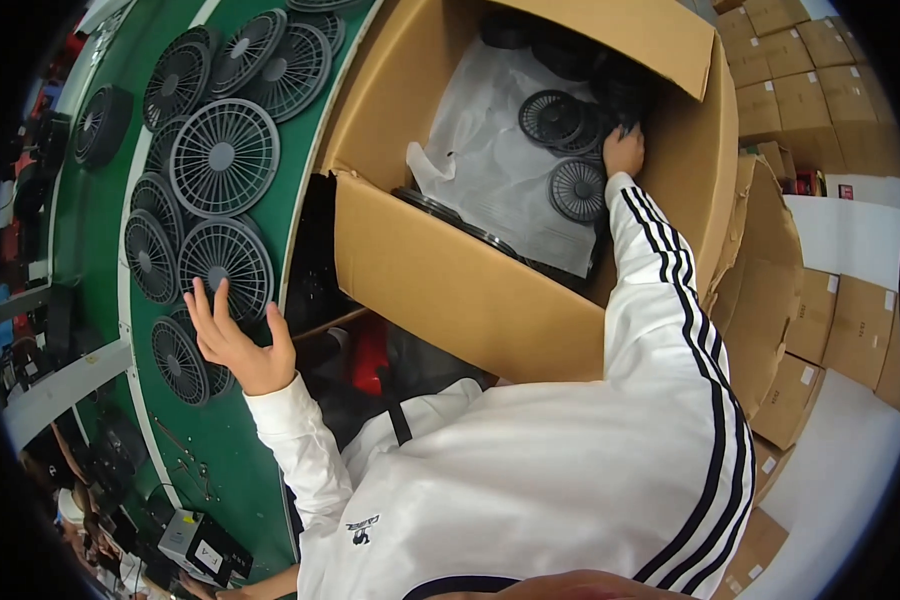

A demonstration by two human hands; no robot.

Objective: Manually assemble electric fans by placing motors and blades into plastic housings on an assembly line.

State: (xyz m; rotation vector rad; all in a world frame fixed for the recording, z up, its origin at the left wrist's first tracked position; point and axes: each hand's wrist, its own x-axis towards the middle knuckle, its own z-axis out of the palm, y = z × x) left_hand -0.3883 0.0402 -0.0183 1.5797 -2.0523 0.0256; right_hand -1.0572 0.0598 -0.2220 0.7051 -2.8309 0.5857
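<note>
My left hand (238, 343) is open, its fingers spread, above the green workbench (240, 450). Just under its fingertips lies a round grey-black fan grille (225, 262), one of several heaped in overlapping stacks. A larger grille with a solid hub (223, 157) rests on top of them. Inside the open cardboard box (470, 300), my right hand (625, 152) is closed on a dark fan grille (625, 100) near the right wall; its fingertips are partly hidden. More round grilles (577, 190) lie beside it on a translucent plastic sheet (490, 130).
Stacked cardboard cartons (805, 60) stand at the right, past an open box flap (760, 280). A small box (205, 545) sits at the bench's near end, with another person's arm (270, 585) beside it. Small metal tools (195, 465) lie on the bench. Something red (368, 355) shows below the box.
</note>
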